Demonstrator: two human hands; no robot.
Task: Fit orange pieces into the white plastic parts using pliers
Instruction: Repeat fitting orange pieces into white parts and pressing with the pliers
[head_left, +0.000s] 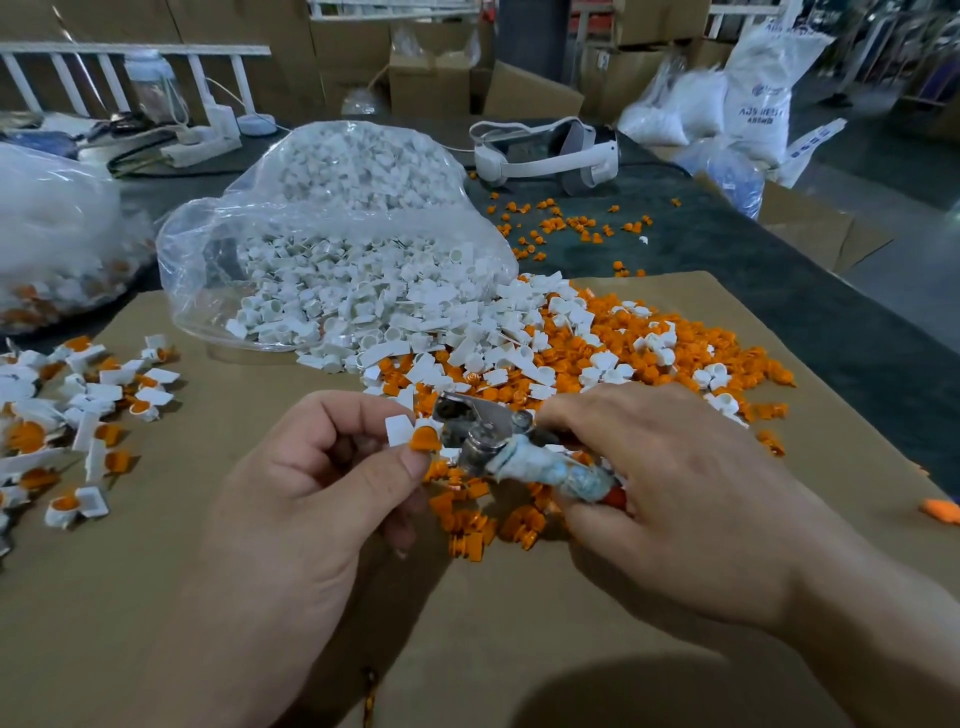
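One view only — wide-angle head-worn camera, facing forward and down, close above left hand (317, 499) and right hand (670, 493) over flat brown cardboard sheet (156, 597); dark table (753, 270) recedes beyond.

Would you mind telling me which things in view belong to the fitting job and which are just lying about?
Job: left hand pinching a white part with its orange piece; right hand gripping the pliers; loose orange pieces; bag of white parts; finished pieces at left.
Lying about: headset; power strip; cardboard boxes; white sacks.
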